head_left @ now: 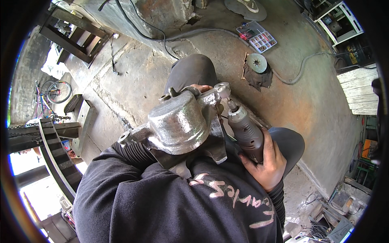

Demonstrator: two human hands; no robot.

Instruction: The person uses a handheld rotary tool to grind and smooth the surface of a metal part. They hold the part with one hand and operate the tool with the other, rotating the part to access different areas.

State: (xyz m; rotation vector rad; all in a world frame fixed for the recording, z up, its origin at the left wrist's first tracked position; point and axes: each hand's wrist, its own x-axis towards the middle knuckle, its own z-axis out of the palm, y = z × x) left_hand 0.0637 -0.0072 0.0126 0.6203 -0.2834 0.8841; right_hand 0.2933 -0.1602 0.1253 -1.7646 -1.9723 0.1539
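A silver metal brake caliper (177,123) with a rounded cylinder housing and two bolt arms lies over my lap, against my dark sweater. My left hand (201,88) reaches round its far side and grips it; most of that hand is hidden behind the metal. On the right, my right hand (267,162) is wrapped round the dark grey body of a rotary tool (246,131). The tool points up and away from me. Its tip is right by the eye at the end of the caliper's right arm; whether they touch I cannot tell.
On the concrete floor ahead are a compartment box of small bits (259,38) and a round metal disc (257,62) on a dark cloth. A grey cable (298,79) runs across the floor. A bicycle (56,92) and metal frames (67,34) stand left; a shelf (340,24) stands far right.
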